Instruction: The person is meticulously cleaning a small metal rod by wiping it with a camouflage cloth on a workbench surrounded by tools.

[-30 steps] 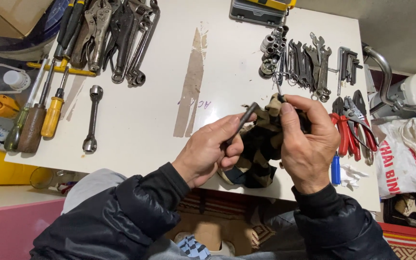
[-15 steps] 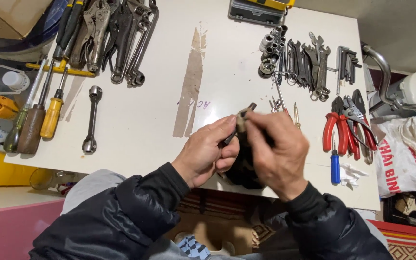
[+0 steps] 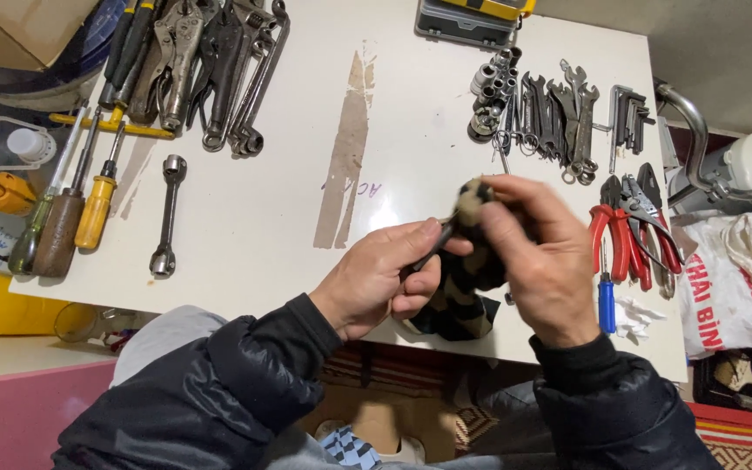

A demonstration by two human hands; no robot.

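Here, a dark patterned cloth (image 3: pixel 463 292) wraps a slim metal tool (image 3: pixel 428 252).

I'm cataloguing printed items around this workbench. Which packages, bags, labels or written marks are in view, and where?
White plastic bag: right of the table, crumpled, red lettering.
Cardboard box: top left corner, brown, only partly in view.
Handwritten mark: on the white table beside the brown strip, faint purple.
No screens in view.

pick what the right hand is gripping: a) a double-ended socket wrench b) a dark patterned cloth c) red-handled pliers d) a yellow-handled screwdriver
b: the right hand wraps a dark patterned cloth over the thin dark metal tool that the left hand holds, above the white table.
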